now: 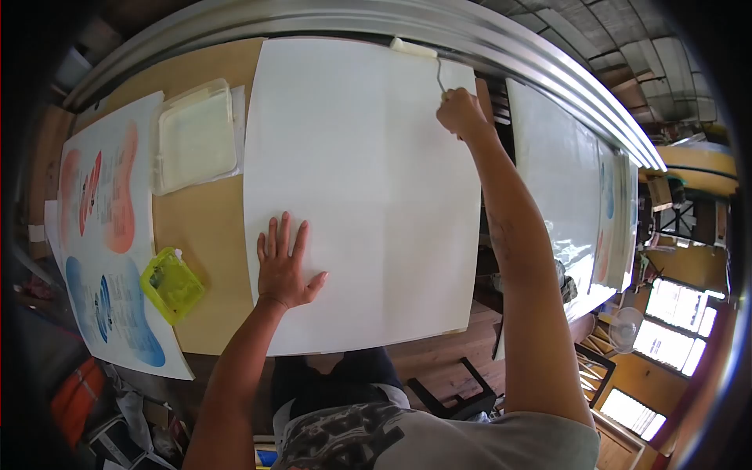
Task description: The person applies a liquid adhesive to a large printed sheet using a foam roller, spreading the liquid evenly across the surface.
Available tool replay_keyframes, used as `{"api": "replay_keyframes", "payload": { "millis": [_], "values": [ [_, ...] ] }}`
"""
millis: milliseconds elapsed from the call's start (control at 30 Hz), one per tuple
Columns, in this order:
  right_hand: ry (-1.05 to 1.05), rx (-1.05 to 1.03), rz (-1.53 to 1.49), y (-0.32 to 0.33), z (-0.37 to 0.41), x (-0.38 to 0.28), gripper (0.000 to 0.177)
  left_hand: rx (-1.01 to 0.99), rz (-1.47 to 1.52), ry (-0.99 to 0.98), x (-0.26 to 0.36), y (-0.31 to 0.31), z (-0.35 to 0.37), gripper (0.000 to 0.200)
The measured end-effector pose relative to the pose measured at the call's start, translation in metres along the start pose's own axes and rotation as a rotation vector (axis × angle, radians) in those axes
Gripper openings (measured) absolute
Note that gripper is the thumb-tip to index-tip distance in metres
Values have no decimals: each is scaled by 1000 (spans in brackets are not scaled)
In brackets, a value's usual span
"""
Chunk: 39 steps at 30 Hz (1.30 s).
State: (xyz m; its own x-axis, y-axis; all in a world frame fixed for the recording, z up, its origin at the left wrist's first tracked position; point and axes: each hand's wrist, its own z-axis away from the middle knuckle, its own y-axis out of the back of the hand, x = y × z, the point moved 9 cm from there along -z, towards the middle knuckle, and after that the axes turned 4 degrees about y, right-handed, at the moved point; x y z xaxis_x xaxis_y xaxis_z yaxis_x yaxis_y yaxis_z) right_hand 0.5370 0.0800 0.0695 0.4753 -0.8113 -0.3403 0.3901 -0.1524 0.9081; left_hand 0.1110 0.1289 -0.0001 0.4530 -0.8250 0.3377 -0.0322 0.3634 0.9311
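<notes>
A large white sheet [352, 157] covers the middle of the work table. My left hand [287, 266] lies flat on its lower left part, fingers spread. At the upper right, my right hand [462, 113] is closed around the handle of a paint roller [413, 48]. The roller's pale sleeve rests along the far edge of the sheet, and its thin wire arm runs down into my fist. Most of the handle is hidden by my fingers.
Left of the sheet, a translucent plastic tray [196, 137] and a yellow-green container [174, 286] sit on brown board [207, 223]. A printed poster with red and blue shapes [110, 235] lies farther left. Metal rails [329, 17] border the far side; a glossy panel [548, 164] stands right.
</notes>
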Motion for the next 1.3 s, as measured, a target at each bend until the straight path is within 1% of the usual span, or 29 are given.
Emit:
{"api": "replay_keyframes", "payload": {
  "millis": [100,167,233,267,300,333,367,400,433,533,567,633,667,700,733,767,833,900,967,1033,1067,1100,1133,1200,1267,1300],
  "values": [
    [-30,15,60,-2,-3,11,27,15,-16,-9,0,-1,-1,95],
    [231,24,240,-21,27,24,34,46,-3,-17,0,-1,0,95],
    [262,15,276,-25,121,56,41,32,12,-23,4,-1,1,95],
    [310,76,342,-22,179,70,47,33,8,-20,3,-1,1,95],
    [95,-127,275,-33,223,104,50,41,4,-11,2,0,-1,95],
    [48,-163,231,-35,275,117,52,27,7,-2,2,0,-1,95],
    [20,-157,210,-38,321,129,51,31,13,-1,2,0,-1,95],
    [49,-78,135,-39,364,132,51,12,11,6,1,-2,0,95],
    [80,7,57,-39,384,132,50,-3,5,10,0,-3,-2,95],
    [46,37,88,-60,361,119,48,22,-13,-1,1,-3,-2,95],
    [-1,23,70,-63,333,121,48,18,-18,-7,3,-3,-1,95],
    [-79,-35,79,-53,238,124,46,35,-30,-9,4,0,-2,96],
    [-4,37,95,-40,188,120,44,39,-33,-11,5,0,-2,96],
    [26,76,152,-23,143,111,38,49,-33,-13,4,0,-2,96],
    [117,158,229,-16,95,112,30,58,-34,-17,5,0,-2,96],
    [112,156,138,3,64,98,22,66,-38,-22,5,-1,-2,96],
    [70,130,109,23,26,84,17,90,-41,-34,7,1,-2,96],
    [46,84,148,22,38,84,21,69,-47,-28,9,1,-1,95],
    [138,125,176,3,86,113,27,69,-59,-30,9,2,-2,95],
    [2,-16,185,-6,162,134,41,72,-55,-23,8,2,-2,95],
    [-16,-39,159,-9,200,144,46,74,-57,-19,7,2,-2,95],
    [-35,-59,131,-13,219,154,51,81,-53,-11,7,3,-3,95],
    [-28,-58,136,-14,211,154,51,73,-59,-9,7,3,-4,95],
    [-40,-47,185,-20,196,161,57,50,-69,-13,7,0,-2,95],
    [-109,-34,178,-6,130,144,56,99,-72,-31,8,1,-2,95],
    [-2,60,177,2,93,135,53,89,-77,-23,8,-1,-2,95]
  ]
}}
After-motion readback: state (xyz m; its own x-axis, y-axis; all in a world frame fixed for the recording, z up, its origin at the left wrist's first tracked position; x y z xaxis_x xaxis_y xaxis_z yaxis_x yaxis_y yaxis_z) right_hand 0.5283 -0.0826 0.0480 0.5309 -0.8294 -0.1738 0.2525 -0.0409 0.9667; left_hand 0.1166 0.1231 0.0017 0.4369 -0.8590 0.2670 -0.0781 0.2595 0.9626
